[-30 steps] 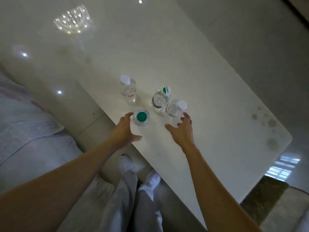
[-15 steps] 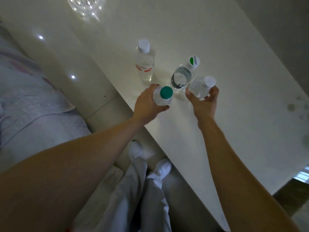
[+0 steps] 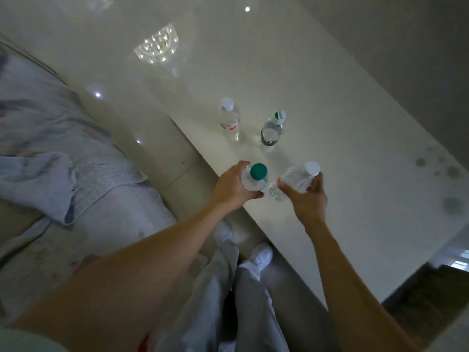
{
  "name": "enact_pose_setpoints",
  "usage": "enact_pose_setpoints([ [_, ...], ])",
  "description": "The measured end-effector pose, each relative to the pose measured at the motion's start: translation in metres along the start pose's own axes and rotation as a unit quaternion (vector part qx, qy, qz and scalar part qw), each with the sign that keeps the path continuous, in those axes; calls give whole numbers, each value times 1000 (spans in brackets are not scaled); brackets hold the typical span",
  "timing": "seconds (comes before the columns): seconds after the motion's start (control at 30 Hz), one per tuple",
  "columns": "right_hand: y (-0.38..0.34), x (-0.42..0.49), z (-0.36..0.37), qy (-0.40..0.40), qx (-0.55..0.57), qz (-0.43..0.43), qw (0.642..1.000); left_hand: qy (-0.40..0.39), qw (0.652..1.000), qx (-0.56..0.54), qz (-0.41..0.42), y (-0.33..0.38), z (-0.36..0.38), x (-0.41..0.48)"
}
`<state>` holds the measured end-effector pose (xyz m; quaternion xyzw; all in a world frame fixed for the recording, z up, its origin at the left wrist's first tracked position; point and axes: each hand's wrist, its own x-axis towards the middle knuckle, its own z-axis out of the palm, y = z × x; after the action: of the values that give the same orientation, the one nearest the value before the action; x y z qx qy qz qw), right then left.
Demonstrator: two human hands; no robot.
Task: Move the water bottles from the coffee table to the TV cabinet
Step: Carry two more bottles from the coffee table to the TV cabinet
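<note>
My left hand [image 3: 232, 188] grips a clear water bottle with a green cap [image 3: 255, 177], held above the near edge of the white coffee table [image 3: 355, 153]. In my right hand [image 3: 308, 199] is a clear bottle with a white cap [image 3: 300, 177], tilted and lifted off the table. Two more bottles stand farther back on the table: one with a white cap and a red label [image 3: 229, 119], one with a white-and-green cap [image 3: 272, 130]. The TV cabinet is not in view.
A sofa with a pale patterned cover [image 3: 50, 138] lies at the left, a glossy floor strip between it and the table. My legs and white shoes [image 3: 262, 255] are beside the table's near edge. Dark round stains [image 3: 450, 171] mark the table's right end. A brown rug [image 3: 429, 295] shows at lower right.
Both hands reached the two nearest bottles, closed on them, and have lifted them back toward me. The two far bottles have not moved.
</note>
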<state>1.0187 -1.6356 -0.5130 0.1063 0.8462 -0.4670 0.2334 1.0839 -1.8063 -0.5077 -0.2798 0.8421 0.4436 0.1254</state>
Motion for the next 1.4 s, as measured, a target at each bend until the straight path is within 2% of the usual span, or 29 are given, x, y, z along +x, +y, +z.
enact_pose_setpoints([
  [0.27, -58, -82, -106, 22, -11, -59, 998, 1, 997, 55, 60, 88, -63, -70],
  [0.5, -115, -122, -181, 70, -55, -145, 985, 15, 994, 10, 105, 183, -92, -115],
  [0.67, -131, -145, -212, 98, -54, -153, 982, 2, 988, -4, 151, 224, -94, -128],
  [0.87, -132, -165, -225, 138, -40, -116, 983, -14, 980, -13, 200, 246, -84, -137],
  [1.03, -129, -178, -218, 180, -21, -71, 981, -67, 976, -4, 206, 247, -82, -129],
  [1.4, -118, -211, -204, 266, 45, 12, 963, -134, 938, 49, 316, 267, -89, -108],
])
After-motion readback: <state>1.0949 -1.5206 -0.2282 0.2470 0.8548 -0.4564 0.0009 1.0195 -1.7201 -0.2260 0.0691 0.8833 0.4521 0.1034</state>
